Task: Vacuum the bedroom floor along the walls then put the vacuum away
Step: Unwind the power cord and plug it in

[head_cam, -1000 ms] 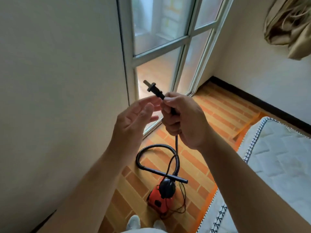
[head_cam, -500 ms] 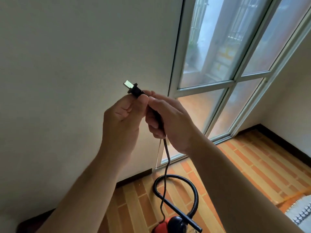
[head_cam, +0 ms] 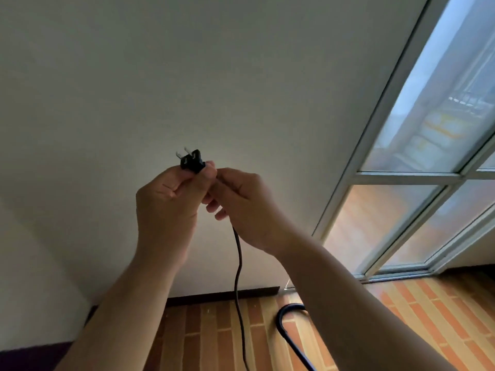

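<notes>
A black two-pronged plug (head_cam: 190, 162) is held up in front of the plain white wall, prongs pointing up and to the left. My left hand (head_cam: 163, 207) pinches the plug's body between thumb and fingers. My right hand (head_cam: 246, 210) grips the black cord (head_cam: 238, 277) just behind the plug. The cord hangs straight down from my right hand to the floor. A curve of the vacuum's black hose (head_cam: 288, 317) shows on the floor below my right forearm. The vacuum's body is out of view.
The white wall (head_cam: 187, 76) fills most of the view, with a dark skirting board (head_cam: 219, 294) at its foot. A glazed door with a pale frame (head_cam: 385, 108) stands at the right. The floor (head_cam: 214, 338) is brick-patterned orange and tan.
The view has tilted up and left, so the vacuum body and mattress have dropped out of sight. My left hand has closed on the plug, which has turned so that both prongs show.
</notes>
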